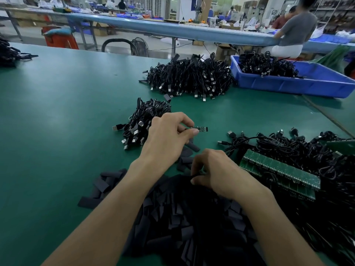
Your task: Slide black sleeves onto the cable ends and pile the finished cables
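Observation:
My left hand pinches a cable end with a small green circuit board sticking out past its fingertips, above the green table. My right hand rests on a big heap of flat black sleeves near me, its fingers curled and pinching one sleeve at the heap's top. A small bundle of black USB cables lies just left of my left hand. A larger pile of cables sits farther back. On the right lie loose cables tangled together.
A blue bin holding more cables stands at the back right. Green circuit board strips lie on the right-hand cables. Another cable heap sits at the far left edge. A person sits at a long blue bench behind the green table.

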Available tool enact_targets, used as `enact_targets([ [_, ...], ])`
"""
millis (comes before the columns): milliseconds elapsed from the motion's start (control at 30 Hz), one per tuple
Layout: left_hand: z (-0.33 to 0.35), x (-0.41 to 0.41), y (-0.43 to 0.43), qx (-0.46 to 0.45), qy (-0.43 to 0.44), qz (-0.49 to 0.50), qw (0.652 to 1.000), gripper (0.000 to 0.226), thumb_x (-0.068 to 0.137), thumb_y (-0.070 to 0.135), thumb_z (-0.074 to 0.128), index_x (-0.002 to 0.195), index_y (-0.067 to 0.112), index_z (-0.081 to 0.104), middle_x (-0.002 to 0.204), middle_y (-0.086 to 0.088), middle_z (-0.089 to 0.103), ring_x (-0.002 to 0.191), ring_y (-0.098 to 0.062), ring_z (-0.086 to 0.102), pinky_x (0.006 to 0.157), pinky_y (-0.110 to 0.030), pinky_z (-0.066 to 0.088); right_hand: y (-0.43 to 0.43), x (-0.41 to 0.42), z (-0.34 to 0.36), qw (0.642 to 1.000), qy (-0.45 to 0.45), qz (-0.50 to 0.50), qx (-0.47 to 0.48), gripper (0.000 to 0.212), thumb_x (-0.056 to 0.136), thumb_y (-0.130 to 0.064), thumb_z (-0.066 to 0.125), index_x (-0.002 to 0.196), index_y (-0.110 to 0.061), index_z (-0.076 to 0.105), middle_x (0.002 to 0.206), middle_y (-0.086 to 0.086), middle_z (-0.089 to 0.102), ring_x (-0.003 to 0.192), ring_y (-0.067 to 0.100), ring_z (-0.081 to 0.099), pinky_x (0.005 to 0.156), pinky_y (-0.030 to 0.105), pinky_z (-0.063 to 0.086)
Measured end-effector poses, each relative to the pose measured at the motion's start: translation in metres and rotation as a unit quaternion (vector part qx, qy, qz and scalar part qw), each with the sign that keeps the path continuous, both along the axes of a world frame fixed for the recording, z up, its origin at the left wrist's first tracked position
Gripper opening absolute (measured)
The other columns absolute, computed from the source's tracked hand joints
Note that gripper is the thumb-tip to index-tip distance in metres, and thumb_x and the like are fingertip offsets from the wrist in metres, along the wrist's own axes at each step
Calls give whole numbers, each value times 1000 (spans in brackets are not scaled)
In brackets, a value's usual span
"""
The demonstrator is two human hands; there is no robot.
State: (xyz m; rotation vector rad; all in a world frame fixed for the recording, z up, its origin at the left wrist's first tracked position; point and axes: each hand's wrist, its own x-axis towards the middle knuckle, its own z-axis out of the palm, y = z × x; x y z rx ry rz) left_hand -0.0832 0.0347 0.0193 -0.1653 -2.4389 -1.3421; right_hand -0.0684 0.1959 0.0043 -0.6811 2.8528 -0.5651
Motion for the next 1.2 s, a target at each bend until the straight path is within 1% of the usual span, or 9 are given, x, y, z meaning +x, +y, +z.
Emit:
enact_targets([
  [67, 0, 0, -1, -8, -3, 9, 1000, 7, 88, 27, 77, 93, 22, 74, 63, 10, 70, 59, 1, 65, 70, -31, 59, 2, -2, 3, 999, -4, -13, -32, 17, 86, -27, 75, 80, -27, 59, 88, -7, 61, 82, 15, 61, 73, 32, 53],
  [167, -1, -1, -1, -22, -16, 14, 1000, 11, 93, 22, 71, 103, 19, 76, 80, 5, 74, 75, -6, 71, 81, -36, 60, 12, -5, 11, 987, 26, -72, -138, 18, 92, -16, 67, 82, -23, 53, 78, -3, 68, 72, 13, 65, 62, 24, 50],
  [267, -1, -1, 0, -31, -31, 15, 999, 12, 95, 22, 67, 104, 20, 75, 91, 3, 73, 83, -12, 71, 85, -38, 59, 21, -7, 16, 952, 59, -136, -268, 18, 97, -12, 60, 91, -27, 54, 83, -5, 70, 65, 2, 67, 57, 14, 48],
  [333, -1, -1, 0, -34, -31, 14, 999, 8, 95, 23, 67, 98, 23, 74, 91, 5, 71, 83, -11, 70, 83, -38, 59, 25, -8, 19, 932, 94, -162, -311, 19, 100, -11, 55, 103, -29, 58, 87, -9, 68, 70, -2, 65, 60, 9, 46],
  [433, 0, 1, 1, -41, -17, 18, 999, 5, 93, 25, 69, 95, 25, 73, 85, 9, 70, 80, -6, 67, 81, -37, 59, 26, -8, 20, 916, 129, -166, -341, 26, 100, -12, 53, 110, -33, 65, 91, -20, 65, 78, -3, 62, 68, 9, 47],
  [600, 3, 2, 4, -28, -16, 19, 999, 5, 92, 30, 69, 94, 26, 72, 84, 11, 71, 80, -11, 69, 78, -40, 59, 26, -9, 19, 918, 115, -153, -347, 24, 92, -20, 71, 115, -24, 72, 98, -22, 69, 89, -9, 65, 80, 8, 49],
  [833, 6, 3, 6, 1, -32, -4, 999, 4, 92, 30, 69, 89, 30, 72, 79, 12, 73, 76, -10, 71, 78, -41, 60, 26, -12, 12, 902, 133, -147, -384, 24, 89, -18, 74, 113, -18, 73, 69, -11, 73, 63, -2, 67, 61, 10, 48],
  [1067, 7, 5, 8, 17, -20, -32, 999, 13, 92, 26, 70, 80, 33, 71, 69, 15, 72, 66, -1, 68, 73, -38, 61, 26, -14, 8, 879, 139, -149, -431, 14, 90, -15, 73, 101, -21, 75, 71, -12, 75, 60, 1, 69, 55, 12, 49],
  [1200, 8, 5, 8, 18, -13, -40, 999, 20, 92, 25, 70, 76, 35, 68, 68, 15, 72, 63, 2, 67, 70, -30, 60, 27, -13, 7, 881, 124, -139, -436, 24, 87, -12, 76, 107, -25, 72, 73, -11, 75, 66, 3, 71, 58, 12, 51],
])
